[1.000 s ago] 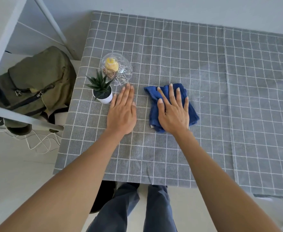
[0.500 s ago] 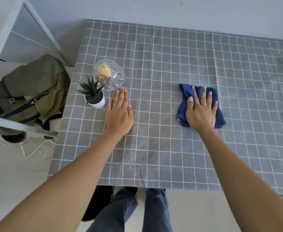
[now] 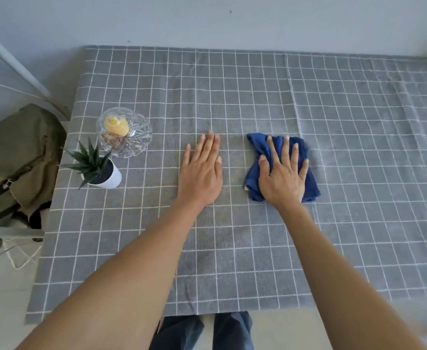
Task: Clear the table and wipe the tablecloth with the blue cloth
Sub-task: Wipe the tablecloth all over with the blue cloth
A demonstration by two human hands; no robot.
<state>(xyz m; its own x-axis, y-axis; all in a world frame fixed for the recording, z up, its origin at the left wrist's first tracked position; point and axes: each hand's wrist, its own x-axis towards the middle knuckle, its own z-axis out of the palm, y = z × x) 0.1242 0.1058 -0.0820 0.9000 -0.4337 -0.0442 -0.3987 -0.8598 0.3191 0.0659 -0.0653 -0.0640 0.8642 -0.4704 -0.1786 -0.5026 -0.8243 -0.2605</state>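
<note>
The worktop's grey checked tablecloth (image 3: pixel 232 97) carries a cut-glass bowl (image 3: pixel 131 140) and a small white potted plant (image 3: pixel 106 176) near its left edge, plus a crumpled blue cloth (image 3: pixel 255 170) mid-surface.

Soft, even daylight fills the scene; the brightest patch lies on the tablecloth (image 3: pixel 232 102) toward the right of the frame, where the grey weave looks washed out and paler than in the centre. Shadows are faint and short, hugging the undersides of the forearms and the base of the small potted plant (image 3: pixel 99 170). The glass bowl (image 3: pixel 124 132) at left centre catches small white glints on its cut facets. The wide-angle lens bends the grid lines outward toward the edges. Focus is fair in the middle, but the lower right corner and the right edge of the blue cloth (image 3: pixel 311 180) smear with motion blur.
</note>
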